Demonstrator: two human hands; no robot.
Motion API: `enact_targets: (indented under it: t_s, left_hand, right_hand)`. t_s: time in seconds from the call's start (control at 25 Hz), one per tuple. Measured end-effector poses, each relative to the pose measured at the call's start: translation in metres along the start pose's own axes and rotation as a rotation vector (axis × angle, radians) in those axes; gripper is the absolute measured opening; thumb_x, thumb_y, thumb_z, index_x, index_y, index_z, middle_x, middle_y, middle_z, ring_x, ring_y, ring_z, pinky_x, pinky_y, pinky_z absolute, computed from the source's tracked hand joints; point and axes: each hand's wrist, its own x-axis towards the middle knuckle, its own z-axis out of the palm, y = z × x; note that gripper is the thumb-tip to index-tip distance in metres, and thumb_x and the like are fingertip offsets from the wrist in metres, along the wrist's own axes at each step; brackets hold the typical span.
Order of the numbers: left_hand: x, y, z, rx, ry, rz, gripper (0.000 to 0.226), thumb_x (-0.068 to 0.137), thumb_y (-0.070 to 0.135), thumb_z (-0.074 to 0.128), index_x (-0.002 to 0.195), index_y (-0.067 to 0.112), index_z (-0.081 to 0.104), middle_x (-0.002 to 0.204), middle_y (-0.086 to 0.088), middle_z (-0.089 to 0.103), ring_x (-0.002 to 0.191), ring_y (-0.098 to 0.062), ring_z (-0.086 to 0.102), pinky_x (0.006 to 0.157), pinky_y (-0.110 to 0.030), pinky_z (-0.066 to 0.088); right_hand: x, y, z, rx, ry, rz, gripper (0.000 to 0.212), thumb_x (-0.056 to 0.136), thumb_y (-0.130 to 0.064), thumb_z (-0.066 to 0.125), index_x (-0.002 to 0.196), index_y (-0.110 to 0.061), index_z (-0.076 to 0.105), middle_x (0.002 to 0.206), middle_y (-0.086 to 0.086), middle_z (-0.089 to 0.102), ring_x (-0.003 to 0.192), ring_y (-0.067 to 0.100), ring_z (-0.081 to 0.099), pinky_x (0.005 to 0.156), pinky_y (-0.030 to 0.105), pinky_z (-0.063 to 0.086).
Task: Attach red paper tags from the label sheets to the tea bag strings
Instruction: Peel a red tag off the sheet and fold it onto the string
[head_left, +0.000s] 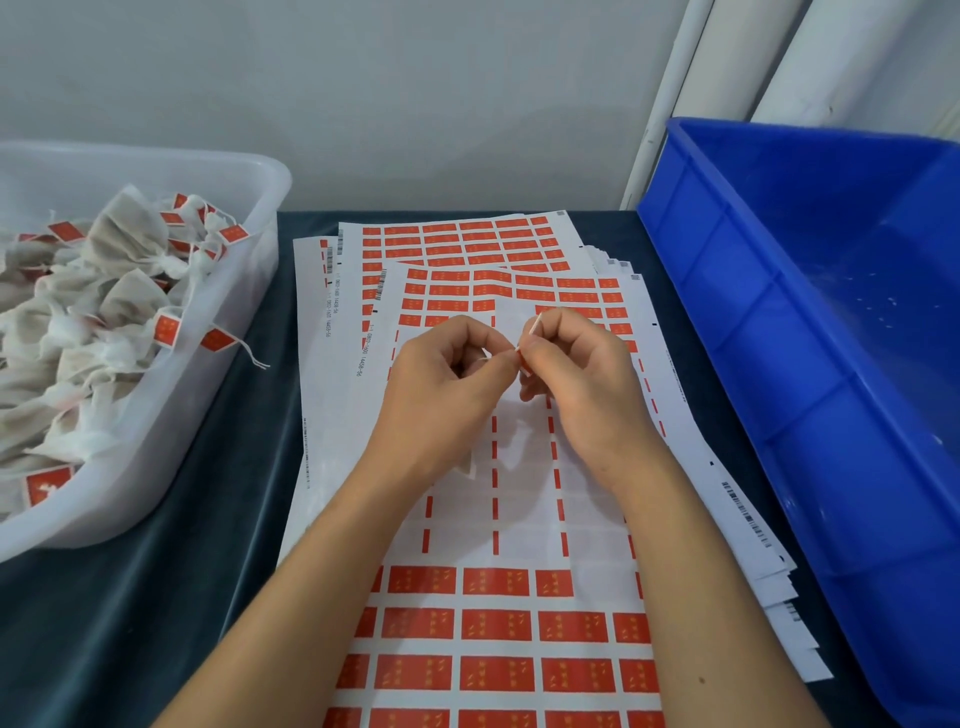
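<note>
Both hands meet over the top label sheet (524, 499), whose middle rows are peeled bare. My right hand (576, 374) pinches a red paper tag (531, 332) seen edge-on between thumb and forefinger. My left hand (441, 379) pinches a thin white tea bag string (485, 358) against the tag. A white tea bag (467, 462) shows partly under my left wrist. Rows of red tags (496, 623) remain lower on the sheet.
A clear plastic tub (223, 322) at the left holds several tagged tea bags (130, 260). A large blue crate (810, 332) stands at the right. More label sheets (467, 244) lie stacked beneath, on a dark cloth (208, 519).
</note>
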Motion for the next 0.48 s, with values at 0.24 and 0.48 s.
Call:
enact_targets:
  t_s: [0.24, 0.48]
  left_hand:
    - [0.0011, 0.0001, -0.0024, -0.017, 0.019, -0.002, 0.021, 0.094, 0.015, 0.069, 0.079, 0.028, 0.073, 0.072, -0.003, 0.067, 0.064, -0.015, 0.060, 0.059, -0.013, 0.052]
    - [-0.0003, 0.0003, -0.0021, -0.016, -0.014, 0.016, 0.021, 0.094, 0.013, 0.067, 0.079, 0.027, 0.072, 0.072, -0.004, 0.066, 0.068, -0.022, 0.062, 0.060, -0.018, 0.054]
  right_hand:
    - [-0.0016, -0.0001, 0.0006, 0.022, -0.024, 0.016, 0.016, 0.101, -0.017, 0.058, 0.088, -0.018, 0.068, 0.081, -0.005, 0.069, 0.079, 0.011, 0.067, 0.068, 0.021, 0.058]
    - [-0.0011, 0.0013, 0.0008, -0.027, -0.021, -0.036, 0.015, 0.100, -0.014, 0.057, 0.088, -0.010, 0.065, 0.079, 0.005, 0.063, 0.076, 0.021, 0.062, 0.067, 0.024, 0.058]
